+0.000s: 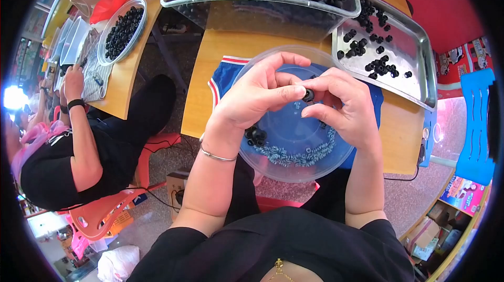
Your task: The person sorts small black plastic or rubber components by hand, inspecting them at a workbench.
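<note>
Over the clear round tub (286,124), seen from the head view, both your hands meet at a small black piece (308,94), rounded and apparently hollow, like its neighbours. Your left hand (247,98) has its thumb tip against the piece, while your right hand (346,101) curls its fingers around the other side, thumb just below; the two seem to grip it together, though the contact behind the fingertips is hidden.

Expect it to be light and fairly stiff, probably plastic or rubber, though you cannot tell which by sight. Its curved, slightly shiny wall could roll or slip under a loose pinch, so take it across opposite sides with the pads and keep the open end clear. It looks unlikely to crack under finger pressure.

Below, small pale-blue bits (294,157) line the near side of the tub, with black pieces (256,136) at its left. Beyond it on the table (399,145), similar pieces fill a large clear bin (252,17) and lie scattered in a metal tray (349,69).
</note>
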Available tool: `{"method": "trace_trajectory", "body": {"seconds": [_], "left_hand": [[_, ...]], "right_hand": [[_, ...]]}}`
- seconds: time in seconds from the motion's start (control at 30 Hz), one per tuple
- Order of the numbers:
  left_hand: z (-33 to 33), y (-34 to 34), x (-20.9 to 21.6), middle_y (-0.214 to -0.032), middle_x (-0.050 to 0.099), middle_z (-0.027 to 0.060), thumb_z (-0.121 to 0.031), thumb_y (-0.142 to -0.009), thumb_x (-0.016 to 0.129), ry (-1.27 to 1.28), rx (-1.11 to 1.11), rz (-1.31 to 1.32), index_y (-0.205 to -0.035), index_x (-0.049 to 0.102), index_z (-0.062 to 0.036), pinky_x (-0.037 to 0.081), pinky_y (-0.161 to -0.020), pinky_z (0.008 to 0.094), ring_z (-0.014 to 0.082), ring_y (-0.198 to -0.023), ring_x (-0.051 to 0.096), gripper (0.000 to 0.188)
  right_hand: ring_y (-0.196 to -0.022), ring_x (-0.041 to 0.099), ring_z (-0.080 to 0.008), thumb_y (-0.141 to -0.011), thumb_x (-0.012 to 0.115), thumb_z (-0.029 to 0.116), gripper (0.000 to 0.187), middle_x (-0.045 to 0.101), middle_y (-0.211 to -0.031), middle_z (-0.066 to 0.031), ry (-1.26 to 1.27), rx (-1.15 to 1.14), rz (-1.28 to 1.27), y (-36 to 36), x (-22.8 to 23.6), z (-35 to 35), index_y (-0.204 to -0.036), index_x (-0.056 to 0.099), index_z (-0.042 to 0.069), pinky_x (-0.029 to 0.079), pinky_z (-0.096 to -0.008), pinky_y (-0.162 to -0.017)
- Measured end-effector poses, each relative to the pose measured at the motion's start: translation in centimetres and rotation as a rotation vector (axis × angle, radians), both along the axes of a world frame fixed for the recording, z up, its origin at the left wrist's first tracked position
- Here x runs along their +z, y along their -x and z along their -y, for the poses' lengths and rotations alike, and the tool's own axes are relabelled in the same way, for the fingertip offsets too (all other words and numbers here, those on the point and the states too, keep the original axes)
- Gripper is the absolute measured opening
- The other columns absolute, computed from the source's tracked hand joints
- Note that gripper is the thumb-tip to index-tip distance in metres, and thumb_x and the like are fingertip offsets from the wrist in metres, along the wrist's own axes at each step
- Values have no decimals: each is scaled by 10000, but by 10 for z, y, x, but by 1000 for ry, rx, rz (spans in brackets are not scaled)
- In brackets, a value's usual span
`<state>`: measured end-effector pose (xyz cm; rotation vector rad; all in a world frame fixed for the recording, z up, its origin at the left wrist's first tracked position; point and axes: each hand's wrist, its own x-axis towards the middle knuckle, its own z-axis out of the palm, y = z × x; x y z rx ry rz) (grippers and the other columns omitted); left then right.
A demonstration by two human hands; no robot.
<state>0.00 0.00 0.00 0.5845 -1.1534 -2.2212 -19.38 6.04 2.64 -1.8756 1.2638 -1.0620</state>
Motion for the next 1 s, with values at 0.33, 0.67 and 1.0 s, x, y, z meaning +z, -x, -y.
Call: {"method": "trace_trajectory", "body": {"seconds": [0.33, 0.67, 1.0], "left_hand": [[-4, 0, 3, -873, 625, 19, -107, -827, 709, 199, -1, 67, -1359, 365, 24, 342, -579, 136, 11, -696, 495, 647], [11, -32, 10, -774, 487, 27, -170, -979, 420, -55, 252, -86, -965, 599, 16, 283, -495, 200, 53, -543, 370, 258], [-10, -12, 15, -730, 647, 109, -186, -805, 676, 971, 375, 1227, -853, 651, -22, 481, -609, 333, 225, -654, 619, 173]], "right_hand": [[-604, 563, -164, -684, 790, 144, 230, 566, -707, -37, 151, 18, -46, -4, -5, -2, -859, 665, 62, 436, -274, -530], [-685, 597, -188, -748, 733, 116, 318, 622, -852, -74, -52, -33, -29, 1, -5, 1, -1053, 655, 71, 473, -288, -600], [-745, 644, -249, -702, 714, 51, 209, 636, -866, -111, -134, 143, -439, 10, -18, -2, -898, 646, 29, 502, -347, -664]]}}
